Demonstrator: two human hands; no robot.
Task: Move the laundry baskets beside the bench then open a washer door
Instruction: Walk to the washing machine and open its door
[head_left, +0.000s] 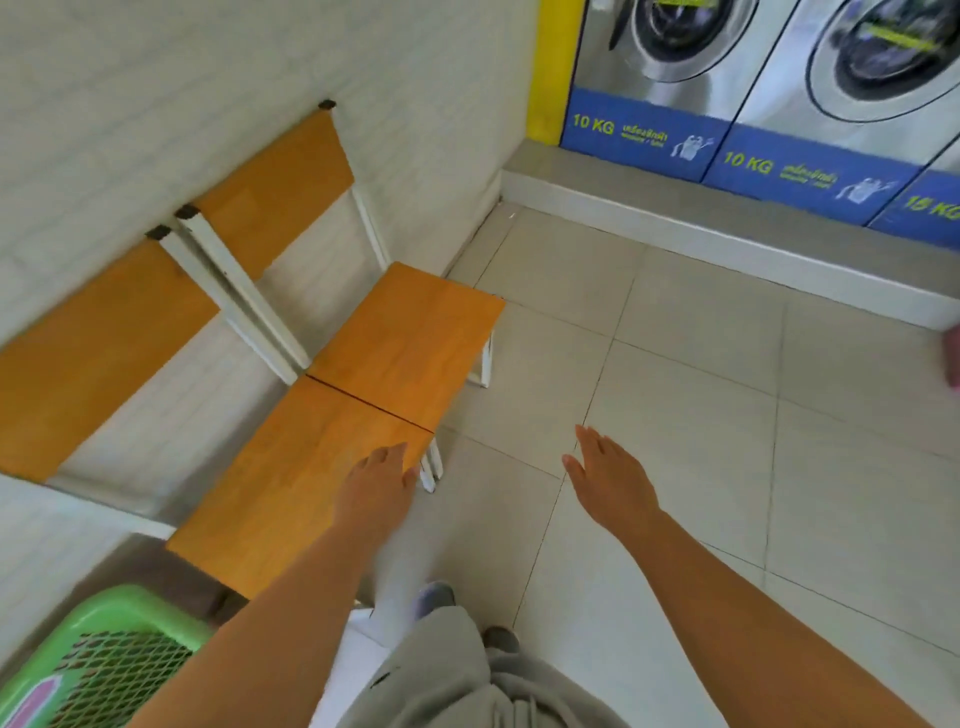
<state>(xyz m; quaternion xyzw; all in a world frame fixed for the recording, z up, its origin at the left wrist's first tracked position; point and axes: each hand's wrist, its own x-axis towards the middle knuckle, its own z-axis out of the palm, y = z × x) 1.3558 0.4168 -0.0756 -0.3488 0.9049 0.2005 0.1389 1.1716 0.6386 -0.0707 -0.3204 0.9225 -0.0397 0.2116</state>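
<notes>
A green plastic laundry basket (98, 660) stands on the floor at the bottom left, beside the near end of the wooden bench (332, 441). My left hand (376, 486) hovers over the bench's near seat edge, fingers loosely apart and holding nothing. My right hand (613, 480) is stretched out flat over the floor tiles, open and empty. Along the far right wall stand silver front-load washers; the leftmost washer door (675, 36) and the one beside it (883, 57) are both shut.
The bench's orange backrest panels (270, 192) lean on the white brick wall at left. A raised grey plinth (727, 244) carries the washers, with blue 10 KG labels. A pinkish object (953, 358) shows at the right edge. My grey trousers and shoes fill the bottom centre.
</notes>
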